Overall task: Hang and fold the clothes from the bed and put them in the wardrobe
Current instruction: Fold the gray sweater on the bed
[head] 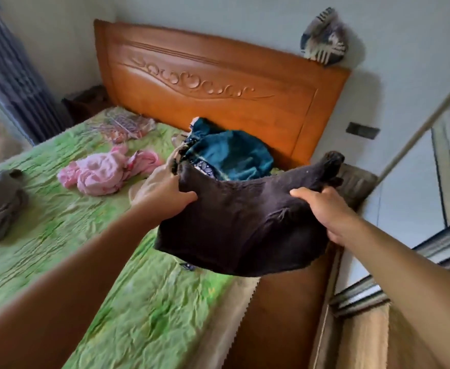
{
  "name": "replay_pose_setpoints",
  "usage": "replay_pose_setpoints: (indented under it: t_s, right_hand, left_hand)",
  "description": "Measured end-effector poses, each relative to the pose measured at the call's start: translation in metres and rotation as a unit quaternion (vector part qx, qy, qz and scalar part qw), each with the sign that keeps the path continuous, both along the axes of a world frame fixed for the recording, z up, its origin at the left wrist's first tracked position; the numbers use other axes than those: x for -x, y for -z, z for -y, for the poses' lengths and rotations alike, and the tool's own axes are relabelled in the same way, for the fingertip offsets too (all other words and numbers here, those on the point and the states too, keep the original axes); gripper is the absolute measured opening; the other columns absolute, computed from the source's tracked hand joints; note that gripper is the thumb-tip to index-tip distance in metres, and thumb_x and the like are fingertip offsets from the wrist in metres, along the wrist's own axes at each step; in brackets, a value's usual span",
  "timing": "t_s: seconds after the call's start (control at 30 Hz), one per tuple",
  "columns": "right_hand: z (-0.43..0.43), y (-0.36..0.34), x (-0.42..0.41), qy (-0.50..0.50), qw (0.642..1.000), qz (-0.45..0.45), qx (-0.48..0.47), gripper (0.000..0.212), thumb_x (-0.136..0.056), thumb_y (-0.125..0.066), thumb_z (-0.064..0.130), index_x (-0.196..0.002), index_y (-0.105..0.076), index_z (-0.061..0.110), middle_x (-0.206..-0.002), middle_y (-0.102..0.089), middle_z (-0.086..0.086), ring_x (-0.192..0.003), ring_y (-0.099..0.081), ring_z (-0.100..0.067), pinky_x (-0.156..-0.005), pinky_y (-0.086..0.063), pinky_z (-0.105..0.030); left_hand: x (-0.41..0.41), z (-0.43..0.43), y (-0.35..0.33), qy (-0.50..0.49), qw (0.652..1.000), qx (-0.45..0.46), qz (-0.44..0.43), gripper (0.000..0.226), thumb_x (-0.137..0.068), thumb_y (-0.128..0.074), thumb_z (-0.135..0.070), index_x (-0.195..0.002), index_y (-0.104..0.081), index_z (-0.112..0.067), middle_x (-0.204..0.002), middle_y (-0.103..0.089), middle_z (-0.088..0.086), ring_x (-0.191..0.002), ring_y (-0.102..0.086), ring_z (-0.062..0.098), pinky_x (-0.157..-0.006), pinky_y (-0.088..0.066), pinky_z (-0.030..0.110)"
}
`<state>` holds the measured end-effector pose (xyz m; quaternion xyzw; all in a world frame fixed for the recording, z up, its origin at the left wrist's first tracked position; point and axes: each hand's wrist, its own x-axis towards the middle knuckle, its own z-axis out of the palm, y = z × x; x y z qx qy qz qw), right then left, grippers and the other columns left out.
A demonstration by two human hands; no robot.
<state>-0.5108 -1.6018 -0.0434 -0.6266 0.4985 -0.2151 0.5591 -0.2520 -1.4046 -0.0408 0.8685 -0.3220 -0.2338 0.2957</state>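
Soft daylight, motion blur (edges warped)

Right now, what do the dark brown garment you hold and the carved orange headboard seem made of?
Dark brown garment: soft matte cloth, perhaps cotton knit; it sags and creases between the left hand and right hand. Carved orange headboard: probably varnished wood; glossy sheen, scroll carving cut into it.

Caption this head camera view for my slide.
Left hand and right hand hold a dark garment over the bed, pink clothes behind.
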Motion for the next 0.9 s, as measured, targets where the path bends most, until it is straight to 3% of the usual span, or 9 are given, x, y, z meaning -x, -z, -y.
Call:
replay_pose_setpoints:
  t_s: [0.07,0.17,0.27,0.37,0.43,0.6,0.73,0.9]
  right_hand:
    - [0.025,-0.002,0.023,0.035,0.999,0.003,-0.004,0.075,-0.053,-0.081,0.058,-0.116,-0.069,0.020,-0.110,-0.074,0.000,-0.099,-0.071,-0.025,-0.095,-0.056,-0.046]
    - [0.051,-0.008,0.055,0.069,0.998,0.008,-0.012,0.081,-0.052,-0.080,0.061,-0.125,-0.065,0.027,-0.114,-0.073,0.001,-0.101,-0.071,-0.026,-0.096,-0.056,-0.047]
    - [0.063,-0.023,0.081,0.095,0.995,0.012,-0.014,0.072,-0.067,-0.078,0.053,-0.131,-0.059,0.025,-0.119,-0.070,-0.001,-0.104,-0.069,-0.027,-0.097,-0.055,-0.048]
    - [0.082,-0.029,0.105,0.122,0.992,0.011,-0.010,0.056,-0.084,-0.074,0.042,-0.134,-0.055,0.026,-0.118,-0.069,0.000,-0.104,-0.067,-0.026,-0.098,-0.054,-0.049]
    - [0.096,-0.031,0.120,0.155,0.988,0.012,-0.005,0.053,-0.085,-0.073,0.044,-0.132,-0.055,0.027,-0.115,-0.069,0.001,-0.101,-0.068,-0.024,-0.096,-0.054,-0.048]
    - [0.113,-0.043,0.153,0.279,0.960,0.023,0.002,0.043,-0.081,-0.076,0.043,-0.118,-0.064,0.025,-0.105,-0.074,0.000,-0.094,-0.072,-0.024,-0.092,-0.057,-0.048]
    - [0.106,-0.066,0.178,0.346,0.938,0.028,0.020,0.068,-0.065,-0.075,0.057,-0.125,-0.061,0.030,-0.112,-0.072,0.003,-0.101,-0.070,-0.025,-0.095,-0.056,-0.050]
    - [0.079,-0.101,0.202,0.425,0.903,0.026,0.059,0.058,-0.077,-0.077,0.046,-0.129,-0.060,0.026,-0.115,-0.071,0.004,-0.102,-0.069,-0.024,-0.097,-0.055,-0.048]
  left_hand:
    - [0.018,0.042,-0.013,0.025,1.000,0.000,0.007,0.056,-0.077,-0.069,-0.045,-0.126,-0.057,-0.020,-0.121,-0.062,0.005,-0.104,-0.059,0.024,-0.096,-0.050,0.037]
    - [0.036,0.100,-0.016,0.076,0.997,-0.018,0.006,0.034,-0.085,-0.068,-0.038,-0.113,-0.056,-0.023,-0.109,-0.060,-0.004,-0.097,-0.057,0.017,-0.088,-0.046,0.030]
    - [0.050,0.157,-0.017,0.136,0.991,-0.015,0.005,0.033,-0.086,-0.069,-0.032,-0.115,-0.060,-0.020,-0.106,-0.068,0.004,-0.100,-0.065,0.025,-0.092,-0.052,0.040]
    - [0.066,0.215,-0.024,0.208,0.978,-0.014,0.011,0.022,-0.090,-0.067,-0.022,-0.110,-0.058,-0.024,-0.091,-0.063,-0.006,-0.080,-0.059,0.009,-0.071,-0.045,0.026]
    - [0.073,0.256,-0.030,0.258,0.966,-0.009,0.016,0.018,-0.090,-0.066,-0.019,-0.104,-0.058,-0.027,-0.090,-0.064,-0.008,-0.080,-0.059,0.008,-0.065,-0.040,0.020]
    - [0.103,0.346,-0.060,0.374,0.926,-0.017,0.045,0.026,-0.091,-0.065,-0.025,-0.116,-0.059,-0.026,-0.105,-0.067,0.003,-0.099,-0.062,0.023,-0.085,-0.046,0.031]
    - [0.140,0.395,-0.088,0.474,0.878,-0.017,0.066,0.026,-0.091,-0.065,-0.024,-0.116,-0.062,-0.021,-0.109,-0.068,0.007,-0.097,-0.063,0.023,-0.085,-0.044,0.028]
    - [0.188,0.416,-0.128,0.569,0.819,0.023,0.067,0.034,-0.075,-0.065,-0.038,-0.107,-0.066,-0.027,-0.102,-0.071,-0.001,-0.092,-0.066,0.017,-0.089,-0.051,0.034]
